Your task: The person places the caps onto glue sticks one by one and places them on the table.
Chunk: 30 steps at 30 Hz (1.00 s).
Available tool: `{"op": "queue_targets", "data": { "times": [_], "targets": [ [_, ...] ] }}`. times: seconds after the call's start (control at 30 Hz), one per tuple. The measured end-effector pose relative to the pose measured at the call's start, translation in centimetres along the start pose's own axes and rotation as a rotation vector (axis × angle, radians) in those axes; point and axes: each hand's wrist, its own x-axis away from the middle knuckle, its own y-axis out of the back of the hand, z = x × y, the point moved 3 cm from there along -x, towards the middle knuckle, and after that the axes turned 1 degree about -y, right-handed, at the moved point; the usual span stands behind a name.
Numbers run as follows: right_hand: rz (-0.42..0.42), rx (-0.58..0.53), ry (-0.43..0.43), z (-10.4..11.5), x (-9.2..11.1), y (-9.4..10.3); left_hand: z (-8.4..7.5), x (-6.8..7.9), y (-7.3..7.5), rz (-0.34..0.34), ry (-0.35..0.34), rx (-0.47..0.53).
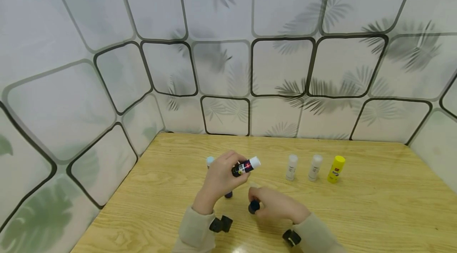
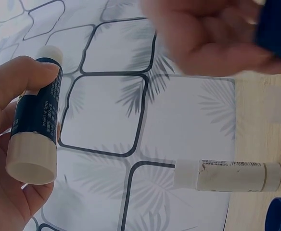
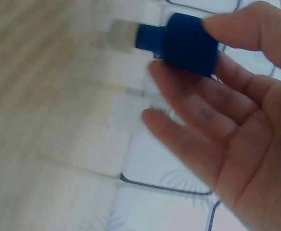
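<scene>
My left hand (image 1: 222,175) grips a glue stick (image 1: 245,166) with a dark printed label and white ends, tilted above the table. In the left wrist view, the thumb lies across the label of this glue stick (image 2: 37,113). To its right and lower, my right hand (image 1: 276,204) pinches a dark blue cap (image 3: 191,44) between thumb and fingers. A second dark cap (image 1: 228,194) is partly hidden below the left wrist. Behind the left hand shows the light blue top of another stick (image 1: 210,160), its lower part covered.
Two white glue sticks (image 1: 291,167) and a yellow glue stick (image 1: 336,169) stand in a row on the wooden table (image 1: 378,201) at the right. A patterned wall covering (image 1: 221,66) closes off the table's back and left sides.
</scene>
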Motion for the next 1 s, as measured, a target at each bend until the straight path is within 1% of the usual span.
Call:
{"op": "queue_targets", "data": {
  "times": [0.17,0.23,0.33,0.53,0.63,0.8,1.0],
  "targets": [
    [-0.117,-0.079,0.044,-0.3,0.4,1.4,-0.3,0.0,-0.1,0.001,-0.037,-0.01],
    [-0.15,-0.116,0.043,-0.3,0.7,1.8,-0.4,-0.1,-0.1,0.004,-0.055,-0.015],
    [-0.21,-0.141,0.043,-0.4,1.1,2.6,-0.5,-0.1,-0.3,0.018,-0.069,-0.015],
    [-0.416,-0.087,0.09,0.0,2.1,4.4,-0.7,-0.1,-0.6,0.059,-0.071,-0.004],
    [-0.501,-0.049,0.087,0.3,2.4,5.0,-0.7,-0.2,-0.8,0.082,-0.077,-0.011],
    [-0.59,0.027,0.064,0.6,2.8,5.7,-0.7,-0.1,-1.1,0.11,-0.072,-0.033],
    [-0.65,0.071,0.072,0.6,3.2,6.0,-0.7,-0.1,-1.3,0.123,-0.061,-0.047]
  ]
}}
